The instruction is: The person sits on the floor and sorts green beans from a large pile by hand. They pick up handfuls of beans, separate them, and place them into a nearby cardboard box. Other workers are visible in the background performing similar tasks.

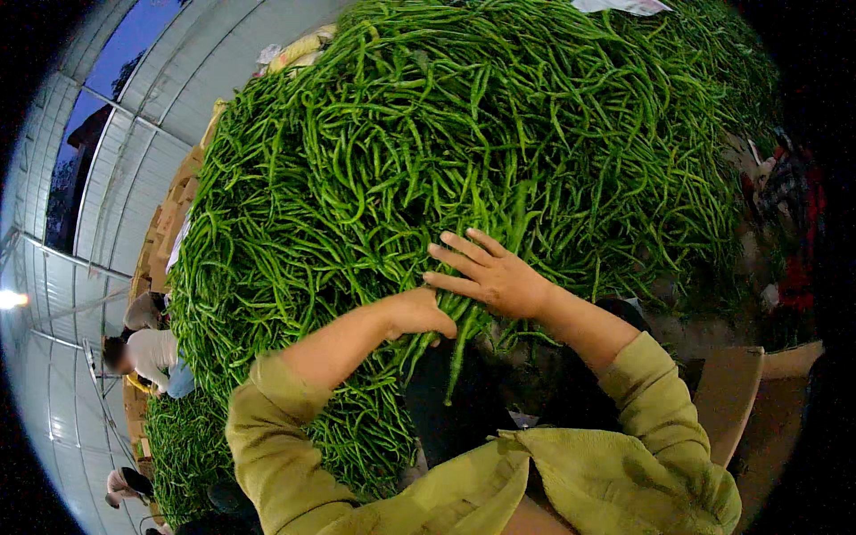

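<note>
Long green chili peppers [374,174] form a large heap in front of me. My left hand [420,315] is closed around a bunch of peppers [461,344] at the heap's near edge, and their tips hang down past my thumb. Just above it, my right hand [491,275] is held flat over the same bunch with its fingers spread. Whether the right palm presses on the peppers cannot be seen. More peppers stick out blurred beyond the right fingertips.
An open cardboard box [729,401] stands at my right. Stacked cartons [164,231] line the heap's left side. A person in a light top [150,354] bends by the heap at left, others nearby. Yellow sacks [301,50] lie behind. My dark-trousered leg [445,401] is beneath my hands.
</note>
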`<state>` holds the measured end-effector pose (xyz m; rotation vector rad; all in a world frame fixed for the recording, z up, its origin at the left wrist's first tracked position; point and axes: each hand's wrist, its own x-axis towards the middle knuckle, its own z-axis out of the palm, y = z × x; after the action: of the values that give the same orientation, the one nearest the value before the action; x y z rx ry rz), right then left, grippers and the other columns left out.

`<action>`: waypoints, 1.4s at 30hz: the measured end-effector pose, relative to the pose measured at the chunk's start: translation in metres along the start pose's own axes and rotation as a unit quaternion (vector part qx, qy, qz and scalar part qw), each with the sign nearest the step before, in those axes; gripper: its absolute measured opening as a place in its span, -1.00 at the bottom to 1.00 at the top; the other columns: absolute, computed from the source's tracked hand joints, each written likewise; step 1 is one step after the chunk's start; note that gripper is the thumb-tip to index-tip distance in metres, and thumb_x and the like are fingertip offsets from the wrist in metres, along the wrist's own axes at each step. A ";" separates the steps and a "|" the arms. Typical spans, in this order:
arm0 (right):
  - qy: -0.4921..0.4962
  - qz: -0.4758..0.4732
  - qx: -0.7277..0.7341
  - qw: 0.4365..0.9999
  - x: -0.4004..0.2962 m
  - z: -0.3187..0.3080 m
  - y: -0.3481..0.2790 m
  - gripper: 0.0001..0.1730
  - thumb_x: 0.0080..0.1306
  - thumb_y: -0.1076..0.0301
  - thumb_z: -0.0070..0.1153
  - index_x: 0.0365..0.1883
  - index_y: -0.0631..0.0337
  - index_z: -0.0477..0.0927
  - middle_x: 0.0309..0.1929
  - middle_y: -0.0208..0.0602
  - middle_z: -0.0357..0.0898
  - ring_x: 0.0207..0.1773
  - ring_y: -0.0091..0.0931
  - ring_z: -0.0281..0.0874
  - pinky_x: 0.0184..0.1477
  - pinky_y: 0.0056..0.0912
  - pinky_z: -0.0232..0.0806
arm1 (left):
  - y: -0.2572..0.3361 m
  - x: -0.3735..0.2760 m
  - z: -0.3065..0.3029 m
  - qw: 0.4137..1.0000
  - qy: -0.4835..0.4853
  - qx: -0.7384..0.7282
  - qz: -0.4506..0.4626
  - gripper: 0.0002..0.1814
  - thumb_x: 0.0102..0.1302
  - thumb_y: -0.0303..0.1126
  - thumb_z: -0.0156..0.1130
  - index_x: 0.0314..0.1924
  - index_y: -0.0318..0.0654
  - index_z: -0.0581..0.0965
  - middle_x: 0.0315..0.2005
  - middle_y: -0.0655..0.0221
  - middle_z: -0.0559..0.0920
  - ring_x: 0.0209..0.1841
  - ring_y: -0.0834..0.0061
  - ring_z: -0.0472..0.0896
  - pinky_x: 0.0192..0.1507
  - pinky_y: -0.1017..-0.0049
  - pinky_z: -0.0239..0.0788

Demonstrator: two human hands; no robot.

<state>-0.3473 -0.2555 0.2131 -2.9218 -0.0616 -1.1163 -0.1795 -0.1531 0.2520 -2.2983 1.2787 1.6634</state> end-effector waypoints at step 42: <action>0.101 0.675 0.516 0.517 -0.035 0.015 0.042 0.02 -0.15 0.08 0.40 0.22 0.29 0.16 0.13 -0.08 0.31 0.24 -0.23 0.17 0.24 0.08 -0.07 | 0.064 0.051 0.050 0.817 0.475 -0.190 0.267 -0.61 0.00 -0.33 0.23 -0.20 -0.43 0.42 -0.26 0.06 0.44 -0.27 0.10 0.49 -0.24 0.25 0.34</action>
<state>-0.3613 -0.2982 0.1790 -1.0066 0.9623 -0.5824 -0.2533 -0.2027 0.2167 -3.4852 2.0372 0.7771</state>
